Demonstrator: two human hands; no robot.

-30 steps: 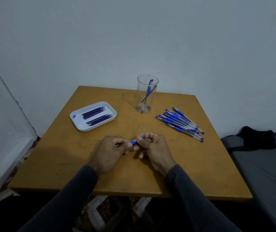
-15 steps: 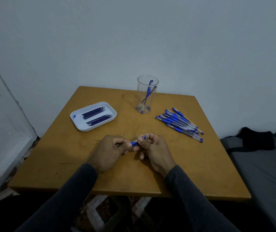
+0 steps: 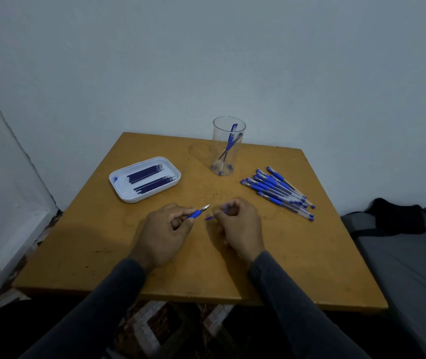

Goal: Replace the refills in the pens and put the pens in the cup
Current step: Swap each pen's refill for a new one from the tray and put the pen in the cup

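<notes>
Wooden bench (image 3: 297, 255). White tray (image 3: 121, 189), far left: dark refills (image 3: 152, 178), two bundles, count unclear. Clear cup (image 3: 228, 146), far centre: two pens. Loose pens (image 3: 278, 193), right: roughly ten, fanned. Left hand (image 3: 166, 231) grips uncapped pen (image 3: 197, 213), axis diagonal, tip far-right. Right hand (image 3: 240, 224), apart, pinches blue cap (image 3: 213, 216).

Dim, bluish (wide-angle) — warped edges

Left hand (image 3: 164, 230) grips uncapped pen (image 3: 198, 212); right hand (image 3: 240, 224) pinches blue cap (image 3: 210, 217); apart.
</notes>
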